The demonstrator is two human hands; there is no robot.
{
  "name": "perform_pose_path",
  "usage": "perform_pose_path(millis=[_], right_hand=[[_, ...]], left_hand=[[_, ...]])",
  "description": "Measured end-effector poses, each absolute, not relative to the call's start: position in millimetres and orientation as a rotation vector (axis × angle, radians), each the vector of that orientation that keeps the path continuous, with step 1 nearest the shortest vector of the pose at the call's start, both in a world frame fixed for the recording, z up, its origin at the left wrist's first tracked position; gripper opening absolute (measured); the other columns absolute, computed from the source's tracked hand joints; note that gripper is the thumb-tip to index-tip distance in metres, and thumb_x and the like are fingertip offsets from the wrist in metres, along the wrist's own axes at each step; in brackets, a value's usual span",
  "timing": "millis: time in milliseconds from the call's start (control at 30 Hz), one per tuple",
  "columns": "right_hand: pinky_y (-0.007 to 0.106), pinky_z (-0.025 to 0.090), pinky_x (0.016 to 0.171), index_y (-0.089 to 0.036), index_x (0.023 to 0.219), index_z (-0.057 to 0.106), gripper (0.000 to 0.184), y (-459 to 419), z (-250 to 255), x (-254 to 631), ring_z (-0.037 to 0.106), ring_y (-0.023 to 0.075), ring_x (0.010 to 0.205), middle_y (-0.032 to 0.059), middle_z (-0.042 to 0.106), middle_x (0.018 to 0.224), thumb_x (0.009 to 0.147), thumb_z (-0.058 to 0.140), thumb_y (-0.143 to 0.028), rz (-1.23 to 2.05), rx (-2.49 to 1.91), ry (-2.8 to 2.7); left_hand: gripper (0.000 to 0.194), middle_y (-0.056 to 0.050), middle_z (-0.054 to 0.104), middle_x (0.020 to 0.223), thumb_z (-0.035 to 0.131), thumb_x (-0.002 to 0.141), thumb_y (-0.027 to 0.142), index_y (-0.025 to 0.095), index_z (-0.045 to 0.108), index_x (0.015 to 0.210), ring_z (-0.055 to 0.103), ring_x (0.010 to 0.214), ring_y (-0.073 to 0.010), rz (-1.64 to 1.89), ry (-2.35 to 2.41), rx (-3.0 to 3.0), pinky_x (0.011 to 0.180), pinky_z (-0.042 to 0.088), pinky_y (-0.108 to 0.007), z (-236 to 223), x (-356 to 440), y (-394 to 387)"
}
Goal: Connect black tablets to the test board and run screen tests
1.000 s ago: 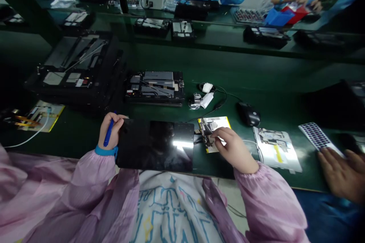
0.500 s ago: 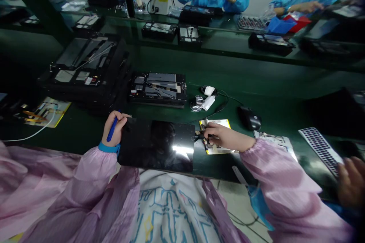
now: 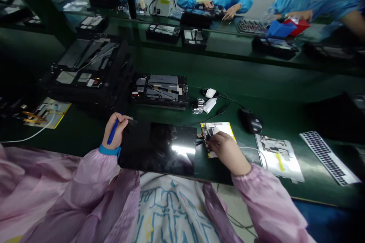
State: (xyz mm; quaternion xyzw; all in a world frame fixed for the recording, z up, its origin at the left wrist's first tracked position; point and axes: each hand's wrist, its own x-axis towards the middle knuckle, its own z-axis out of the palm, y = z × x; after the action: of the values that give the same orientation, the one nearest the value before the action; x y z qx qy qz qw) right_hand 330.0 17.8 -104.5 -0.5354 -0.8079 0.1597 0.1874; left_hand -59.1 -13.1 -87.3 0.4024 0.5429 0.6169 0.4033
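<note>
My left hand point(image 3: 116, 130) is closed around a blue pen point(image 3: 113, 132), with thumb and fingertips at the upper left corner of a black display panel point(image 3: 159, 146). The panel lies glossy side up along the table's front edge and reflects a bright light. To its right is a white-and-silver tablet back with yellow edges point(image 3: 228, 128). A short dark cable point(image 3: 200, 141) runs between the panel and this tablet back. My right hand point(image 3: 224, 148) pinches at the tablet back's left edge, near the cable's end; what its fingertips hold is hidden.
Behind the panel sits a tray of parts point(image 3: 159, 89), left of it a tall tray stack point(image 3: 85, 68). A coiled cable point(image 3: 211, 93), a mouse point(image 3: 250, 120), another silver tablet back point(image 3: 281, 157) and a white keyboard point(image 3: 329, 157) lie rightward. Co-workers in blue sit beyond the shelf.
My right hand has turned and shifted slightly down, its forearm lower. A hand over the keyboard at the right has left view. My left hand keeps its hold; the view has shifted slightly.
</note>
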Motion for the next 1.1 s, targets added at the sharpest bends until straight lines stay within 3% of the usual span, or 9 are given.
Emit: perform_pose_path(millis=[500, 1100], right_hand=[[0.043, 0.042, 0.071, -0.017, 0.074, 0.058, 0.016, -2.6, -113.6, 304.7, 0.052, 0.0269, 0.075, 0.0142, 0.06, 0.075, 0.079, 0.044, -0.01, 0.25, -1.757, -2.056], [0.041, 0.041, 0.07, -0.016, 0.075, 0.057, 0.015, 0.4, -114.0, 303.5, 0.053, 0.0265, 0.075, 0.0161, 0.061, 0.076, 0.077, 0.043, -0.01, 0.176, -1.819, -2.099]], left_hand=[[0.031, -0.001, 0.066, 0.078, 0.069, 0.068, 0.024, 0.021, 0.038, 0.072, 0.063, 0.071, -0.0176, 1.573, 1.432, 1.01, 0.065, 0.046, -0.03, -80.0, -52.2, -10.1], [0.03, -0.001, 0.066, 0.081, 0.069, 0.07, 0.024, 0.021, 0.039, 0.073, 0.063, 0.074, -0.017, 1.569, 1.405, 0.996, 0.07, 0.046, -0.03, -80.7, -53.1, -11.6]])
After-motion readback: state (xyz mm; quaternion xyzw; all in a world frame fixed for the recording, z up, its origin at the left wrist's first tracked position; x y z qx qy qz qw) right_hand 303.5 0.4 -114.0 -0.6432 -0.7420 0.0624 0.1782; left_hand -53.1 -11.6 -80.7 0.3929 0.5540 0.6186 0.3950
